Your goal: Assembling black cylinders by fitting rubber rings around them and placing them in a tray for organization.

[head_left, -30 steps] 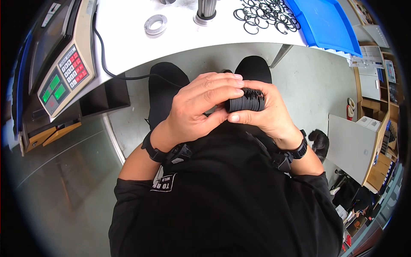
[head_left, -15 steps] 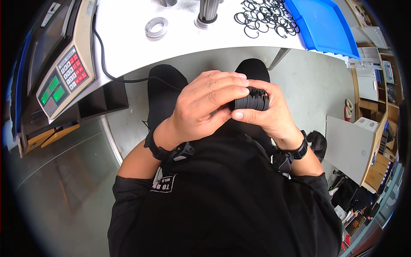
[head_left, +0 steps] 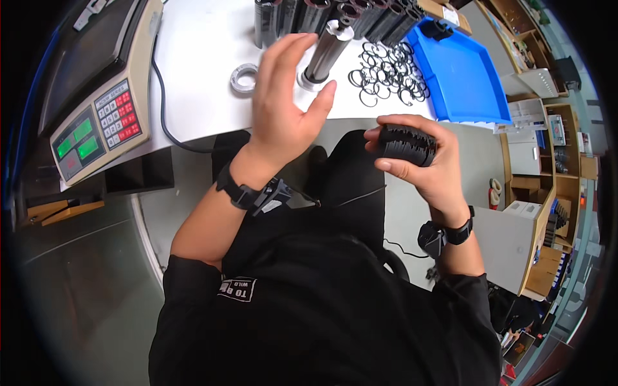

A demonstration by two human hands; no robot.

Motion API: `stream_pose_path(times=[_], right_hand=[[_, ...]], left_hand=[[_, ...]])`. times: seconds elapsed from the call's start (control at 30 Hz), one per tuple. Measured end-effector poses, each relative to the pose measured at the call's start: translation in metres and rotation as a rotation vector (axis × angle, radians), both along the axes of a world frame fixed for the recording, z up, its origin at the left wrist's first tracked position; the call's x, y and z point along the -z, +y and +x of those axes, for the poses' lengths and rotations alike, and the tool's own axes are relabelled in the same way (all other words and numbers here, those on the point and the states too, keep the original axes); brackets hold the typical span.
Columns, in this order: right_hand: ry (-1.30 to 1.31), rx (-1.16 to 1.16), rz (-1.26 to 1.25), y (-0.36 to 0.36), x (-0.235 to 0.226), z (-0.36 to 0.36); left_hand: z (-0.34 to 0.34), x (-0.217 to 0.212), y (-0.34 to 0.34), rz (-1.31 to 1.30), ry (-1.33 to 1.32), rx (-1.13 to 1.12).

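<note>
The left hand (head_left: 281,116) has swung off the ring stack (head_left: 407,145) to beside the post (head_left: 328,54), fingers spread and free; the right hand (head_left: 444,168) grips the ring stack alone.

Stack of black rings (head_left: 408,147) is being held sideways, packed close, right of grey metal post (head_left: 327,56), which is standing.

grey floor (head_left: 479,153) | white table (head_left: 199,96), brightly lit | loaded wooden shelving (head_left: 566,188) at right | white panel (head_left: 496,248) beside shelving
</note>
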State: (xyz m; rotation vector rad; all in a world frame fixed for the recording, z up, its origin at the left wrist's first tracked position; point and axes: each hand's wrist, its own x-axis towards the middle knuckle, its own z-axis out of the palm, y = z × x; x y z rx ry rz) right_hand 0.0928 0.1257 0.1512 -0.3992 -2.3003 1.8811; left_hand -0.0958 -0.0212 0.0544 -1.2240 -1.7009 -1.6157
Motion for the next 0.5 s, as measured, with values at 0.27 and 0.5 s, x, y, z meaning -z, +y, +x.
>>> stream_pose_path(times=[0.27,0.5], right_hand=[[0.137,-0.173,0.851,0.037,-0.069,-0.064],[0.069,-0.441,1.217,0.039,-0.110,-0.142]], left_hand=[[-0.001,0.009,0.035,0.021,-0.236,0.006],[-0.002,0.011,0.035,-0.048,-0.343,0.031]])
